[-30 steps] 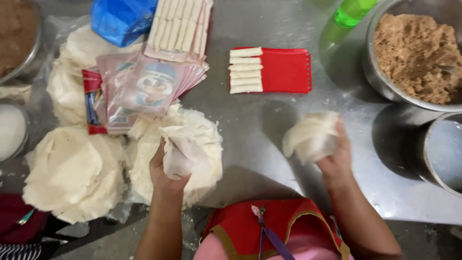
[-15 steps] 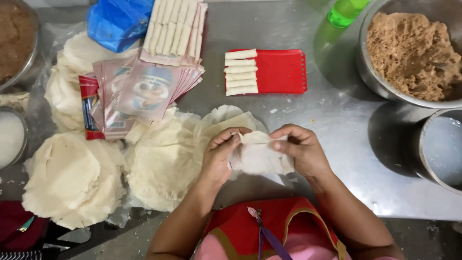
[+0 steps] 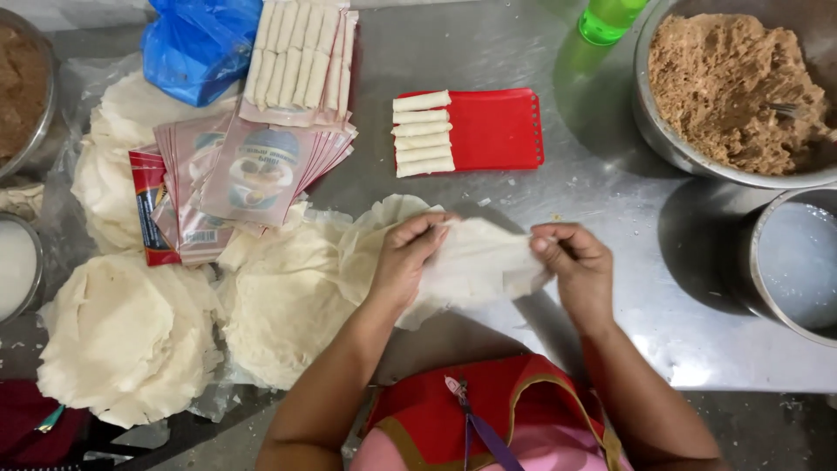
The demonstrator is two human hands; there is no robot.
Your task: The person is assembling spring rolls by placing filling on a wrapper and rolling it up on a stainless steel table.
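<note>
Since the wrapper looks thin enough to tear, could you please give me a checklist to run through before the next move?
1. Both hands on the wrapper: ok; left hand and right hand each have a grip on it.
2. Wrapper intact: cannot tell; it is creased.
3. Bare steel table in front to lay it on: ok.
4. Bowl of brown filling close by: ok, at the right.
5. Bowl of whitish liquid at hand: ok.
6. Room on the red tray: ok; five rolls fill only its left side.
</note>
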